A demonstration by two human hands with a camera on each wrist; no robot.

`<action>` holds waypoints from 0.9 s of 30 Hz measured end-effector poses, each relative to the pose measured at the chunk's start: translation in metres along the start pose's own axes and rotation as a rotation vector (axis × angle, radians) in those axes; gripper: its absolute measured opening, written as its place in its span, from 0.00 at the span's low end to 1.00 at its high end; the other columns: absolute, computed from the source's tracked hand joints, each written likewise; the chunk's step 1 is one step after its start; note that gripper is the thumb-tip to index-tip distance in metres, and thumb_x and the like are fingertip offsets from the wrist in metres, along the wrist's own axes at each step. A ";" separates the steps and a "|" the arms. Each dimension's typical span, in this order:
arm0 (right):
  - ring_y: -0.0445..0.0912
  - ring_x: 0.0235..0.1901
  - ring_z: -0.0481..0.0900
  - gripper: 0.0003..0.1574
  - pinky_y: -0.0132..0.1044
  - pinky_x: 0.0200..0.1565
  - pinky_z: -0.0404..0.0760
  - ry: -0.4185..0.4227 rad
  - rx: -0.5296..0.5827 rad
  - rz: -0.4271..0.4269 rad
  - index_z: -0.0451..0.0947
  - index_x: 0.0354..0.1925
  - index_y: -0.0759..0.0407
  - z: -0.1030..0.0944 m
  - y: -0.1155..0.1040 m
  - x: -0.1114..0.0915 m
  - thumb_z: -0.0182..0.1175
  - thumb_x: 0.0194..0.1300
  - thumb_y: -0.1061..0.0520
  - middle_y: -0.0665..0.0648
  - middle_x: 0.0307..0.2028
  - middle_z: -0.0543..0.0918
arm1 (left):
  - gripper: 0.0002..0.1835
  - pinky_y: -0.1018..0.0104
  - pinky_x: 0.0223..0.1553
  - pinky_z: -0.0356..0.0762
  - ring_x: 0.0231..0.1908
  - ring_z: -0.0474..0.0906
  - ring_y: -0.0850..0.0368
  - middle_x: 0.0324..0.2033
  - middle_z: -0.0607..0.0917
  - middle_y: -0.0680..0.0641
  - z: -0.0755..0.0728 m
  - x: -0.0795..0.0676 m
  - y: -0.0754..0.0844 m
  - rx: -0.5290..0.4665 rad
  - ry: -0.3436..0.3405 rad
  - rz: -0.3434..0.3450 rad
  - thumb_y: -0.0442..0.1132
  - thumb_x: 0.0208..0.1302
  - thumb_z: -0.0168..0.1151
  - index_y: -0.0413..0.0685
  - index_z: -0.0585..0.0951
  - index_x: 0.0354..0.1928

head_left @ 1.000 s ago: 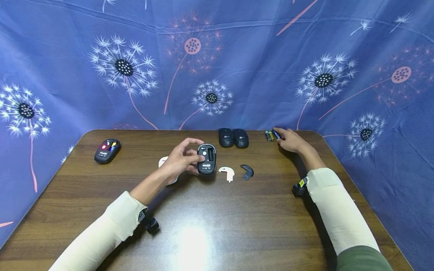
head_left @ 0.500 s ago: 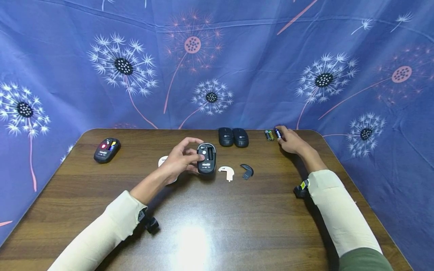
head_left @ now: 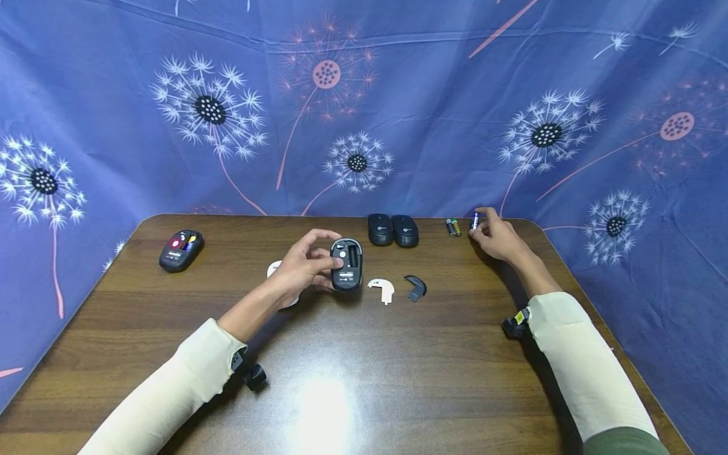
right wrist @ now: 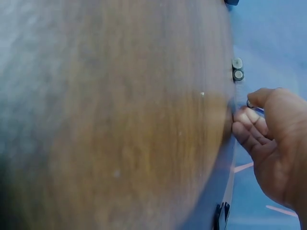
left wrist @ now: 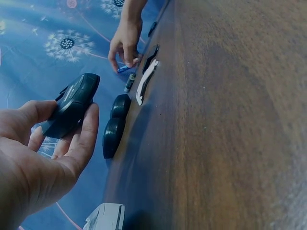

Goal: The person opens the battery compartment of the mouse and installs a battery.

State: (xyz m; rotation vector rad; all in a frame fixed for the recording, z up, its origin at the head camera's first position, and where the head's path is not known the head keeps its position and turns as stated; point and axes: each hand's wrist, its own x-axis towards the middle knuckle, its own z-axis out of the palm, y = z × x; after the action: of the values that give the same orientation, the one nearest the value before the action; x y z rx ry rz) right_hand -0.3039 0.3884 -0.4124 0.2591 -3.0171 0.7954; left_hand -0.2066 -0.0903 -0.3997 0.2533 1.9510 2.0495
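My left hand holds a black computer mouse up, thumb across its underside. The mouse's underside faces the head camera, with its battery slot uncovered and dark inside. At the back right of the table, my right hand pinches a blue-and-white battery between thumb and fingers. Just left of that hand, two more batteries lie side by side. Below the held mouse's right side are a white curved cover and a black curved cover.
Two black mice sit together at the table's back edge. Far left, another mouse lies upside down with a battery in its slot. A white rounded object is partly hidden behind my left hand. Patterned blue cloth hangs behind the table.
My right hand has drawn the blue battery to the right, away from the other two, and turned it more upright. My left hand and the mouse stay nearly still.
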 end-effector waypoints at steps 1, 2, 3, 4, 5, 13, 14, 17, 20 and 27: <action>0.59 0.50 0.87 0.42 0.50 0.54 0.83 0.021 0.016 0.003 0.53 0.86 0.67 0.000 0.000 -0.001 0.56 0.88 0.52 0.71 0.54 0.88 | 0.35 0.61 0.35 0.95 0.37 0.92 0.54 0.41 0.88 0.46 0.000 0.000 0.000 -0.001 -0.001 0.001 0.26 0.75 0.68 0.45 0.70 0.80; 0.56 0.47 0.88 0.42 0.45 0.51 0.84 0.041 0.038 0.003 0.55 0.86 0.67 0.000 0.000 -0.002 0.58 0.87 0.53 0.72 0.53 0.89 | 0.35 0.61 0.35 0.95 0.36 0.92 0.54 0.41 0.88 0.46 -0.001 0.001 0.000 -0.004 0.000 0.001 0.26 0.75 0.68 0.45 0.70 0.80; 0.52 0.44 0.88 0.41 0.40 0.48 0.85 0.060 0.060 0.004 0.56 0.85 0.67 -0.001 0.000 -0.004 0.59 0.87 0.53 0.72 0.53 0.90 | 0.34 0.61 0.35 0.95 0.36 0.92 0.54 0.41 0.88 0.46 -0.001 0.001 0.000 -0.006 0.002 0.000 0.26 0.75 0.68 0.46 0.71 0.79; 0.47 0.41 0.88 0.41 0.34 0.44 0.84 0.075 0.091 0.006 0.57 0.85 0.67 -0.001 0.000 -0.005 0.59 0.87 0.53 0.72 0.53 0.90 | 0.34 0.61 0.35 0.95 0.36 0.92 0.54 0.40 0.88 0.46 -0.001 0.000 0.000 -0.008 0.004 -0.001 0.26 0.75 0.69 0.47 0.71 0.79; 0.43 0.39 0.88 0.41 0.30 0.40 0.84 0.090 0.126 0.009 0.58 0.84 0.68 0.000 -0.001 -0.007 0.60 0.86 0.54 0.73 0.52 0.90 | 0.33 0.61 0.35 0.95 0.36 0.92 0.54 0.40 0.87 0.46 -0.001 0.001 -0.001 -0.009 0.005 0.000 0.26 0.75 0.69 0.47 0.72 0.78; 0.31 0.32 0.90 0.38 0.25 0.29 0.87 0.187 0.298 0.006 0.64 0.81 0.70 0.004 0.001 -0.016 0.63 0.82 0.61 0.78 0.52 0.91 | 0.34 0.60 0.35 0.96 0.36 0.92 0.54 0.40 0.87 0.46 -0.003 0.001 0.000 -0.020 0.007 -0.009 0.26 0.75 0.69 0.47 0.72 0.79; 0.30 0.33 0.90 0.37 0.25 0.30 0.87 0.194 0.312 0.010 0.65 0.81 0.70 0.004 0.001 -0.017 0.63 0.82 0.61 0.77 0.52 0.92 | 0.34 0.60 0.35 0.96 0.36 0.92 0.53 0.40 0.87 0.46 -0.003 0.001 0.000 -0.023 0.006 -0.012 0.26 0.75 0.69 0.47 0.71 0.79; 0.32 0.34 0.93 0.37 0.27 0.32 0.90 0.207 0.388 0.034 0.65 0.82 0.68 0.004 0.002 -0.020 0.63 0.82 0.61 0.68 0.49 0.95 | 0.34 0.59 0.36 0.96 0.37 0.92 0.53 0.41 0.87 0.46 -0.003 0.001 0.000 -0.026 0.005 -0.016 0.26 0.75 0.68 0.47 0.71 0.80; 0.35 0.35 0.95 0.39 0.28 0.38 0.94 0.213 0.486 0.051 0.63 0.83 0.67 0.005 0.003 -0.023 0.62 0.82 0.62 0.53 0.42 0.97 | 0.34 0.59 0.36 0.96 0.37 0.92 0.53 0.41 0.87 0.45 -0.003 0.001 0.001 -0.030 0.002 -0.014 0.26 0.75 0.68 0.46 0.71 0.79; 0.36 0.37 0.96 0.40 0.28 0.44 0.95 0.215 0.611 0.028 0.63 0.82 0.70 0.011 -0.006 -0.031 0.63 0.79 0.66 0.42 0.37 0.96 | 0.34 0.59 0.34 0.95 0.36 0.92 0.53 0.41 0.87 0.45 -0.002 0.001 -0.001 -0.039 0.001 -0.017 0.25 0.74 0.68 0.47 0.72 0.79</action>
State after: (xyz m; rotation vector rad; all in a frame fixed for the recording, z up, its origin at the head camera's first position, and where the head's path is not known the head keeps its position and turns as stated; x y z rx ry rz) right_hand -0.2717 0.3822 -0.4207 0.1192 -2.5075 1.6135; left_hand -0.2076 -0.0918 -0.4006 0.2267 1.9051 2.0744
